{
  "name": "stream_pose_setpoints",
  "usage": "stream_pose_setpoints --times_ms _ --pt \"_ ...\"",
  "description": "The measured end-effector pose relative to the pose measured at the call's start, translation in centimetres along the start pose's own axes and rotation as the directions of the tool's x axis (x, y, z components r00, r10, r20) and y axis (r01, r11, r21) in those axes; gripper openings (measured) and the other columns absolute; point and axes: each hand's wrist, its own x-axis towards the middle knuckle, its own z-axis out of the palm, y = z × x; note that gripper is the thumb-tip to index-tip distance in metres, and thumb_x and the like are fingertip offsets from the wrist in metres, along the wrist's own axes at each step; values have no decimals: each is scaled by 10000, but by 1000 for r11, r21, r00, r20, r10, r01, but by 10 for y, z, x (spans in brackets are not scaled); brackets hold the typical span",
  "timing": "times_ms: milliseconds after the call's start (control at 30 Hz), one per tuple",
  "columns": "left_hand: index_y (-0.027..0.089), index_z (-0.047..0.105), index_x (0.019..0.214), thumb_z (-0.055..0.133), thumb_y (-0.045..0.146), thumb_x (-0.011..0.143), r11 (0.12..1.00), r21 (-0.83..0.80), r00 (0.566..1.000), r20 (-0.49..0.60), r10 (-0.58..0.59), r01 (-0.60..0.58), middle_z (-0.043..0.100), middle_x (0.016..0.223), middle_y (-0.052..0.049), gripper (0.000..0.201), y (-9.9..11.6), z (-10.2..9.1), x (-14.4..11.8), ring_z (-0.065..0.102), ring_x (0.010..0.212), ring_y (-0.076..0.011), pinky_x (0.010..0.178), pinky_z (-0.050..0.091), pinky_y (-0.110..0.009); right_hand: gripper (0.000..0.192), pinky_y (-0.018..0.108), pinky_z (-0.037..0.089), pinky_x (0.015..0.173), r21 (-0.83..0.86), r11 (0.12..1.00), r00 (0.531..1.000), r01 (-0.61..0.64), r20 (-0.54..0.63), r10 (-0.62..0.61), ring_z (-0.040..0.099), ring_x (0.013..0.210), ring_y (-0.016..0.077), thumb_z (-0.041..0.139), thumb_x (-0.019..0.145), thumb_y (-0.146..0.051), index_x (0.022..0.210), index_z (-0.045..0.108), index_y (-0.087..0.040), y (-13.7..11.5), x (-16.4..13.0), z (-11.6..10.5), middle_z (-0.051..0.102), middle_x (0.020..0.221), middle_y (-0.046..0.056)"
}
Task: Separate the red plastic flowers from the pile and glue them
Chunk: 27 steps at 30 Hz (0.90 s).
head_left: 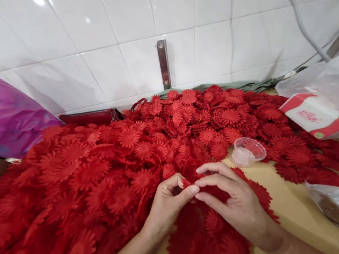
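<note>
Between both sets of fingertips I saw one red fabric flower pinched: left hand and right hand both clenched on it, lifted off the table, presumably to work its layers. Just behind the grip sat a clear plastic cup; the flower heap lay behind and left, within reach.

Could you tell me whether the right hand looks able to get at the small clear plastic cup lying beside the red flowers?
Probably yes. The small clear plastic cup lies tipped on the tan table just beyond the right hand, with nothing between them. That hand would first have to let go of the red fabric flower piece it pinches.
</note>
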Motion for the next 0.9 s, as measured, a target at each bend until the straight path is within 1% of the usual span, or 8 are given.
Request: stream_pose_setpoints --times_ms 133,267,367,500,600,767,833,900 --pt "132 654 654 841 515 742 1000 23 999 35 6 -7 565 673 12 435 -1 -2 1 476 664 -103 689 405 -231 59 251 534 938 130 985 993 -111 41 107 682 1037 138 670 947 -225 947 696 -278 0 2 -1 691 1087 11" --pt "138 703 743 849 449 762 1000 -20 998 65 13 -12 622 785 -6 344 -2 -1 3 543 747 -115 751 437 -232 75 260 511 936 274 921 961 -276 70 268 674 1023 137 623 971 -259 904 655 -271 3 2 1 693 1071 1" --pt "145 690 744 845 398 782 997 -68 996 83 30 -25 630 789 -1 299 -3 0 4 559 762 -112 766 443 -227 107 270 498 937 418 817 917 -396 141 373 654 1018 142 607 984 -328 905 642 -265 4 1 3 680 1071 5" --pt "151 661 732 830 372 807 993 -103 994 96 61 -51 617 770 11 288 -5 1 4 543 752 -105 766 430 -224 133 273 482 949 591 634 857 -499 224 464 616 1038 149 637 969 -386 914 641 -265 3 -1 7 657 1077 0" --pt "155 646 715 817 375 822 992 -105 991 111 81 -69 615 765 10 299 -6 1 5 543 755 -109 769 421 -231 176 296 465 978 656 508 806 -558 285 518 596 1089 171 669 943 -425 899 641 -257 -1 -1 8 659 1123 7" --pt "153 641 688 820 419 813 993 -71 990 101 97 -90 581 758 8 344 -4 -2 6 522 756 -112 767 408 -232 259 346 449 1001 702 378 747 -603 332 576 588 1093 207 726 881 -490 861 637 -248 -1 2 6 667 1064 15" --pt "148 629 686 819 442 809 995 -58 991 98 89 -84 572 770 4 371 -4 -3 5 503 749 -108 750 398 -227 258 348 463 954 714 359 729 -601 305 613 590 1004 196 729 875 -502 904 638 -263 4 4 3 652 979 2" --pt "148 616 700 797 454 832 997 -45 995 77 65 -61 563 753 8 379 -6 -4 3 475 713 -97 709 382 -217 257 326 466 875 705 395 729 -588 251 637 566 897 175 720 883 -505 926 624 -271 11 4 0 619 903 -16"
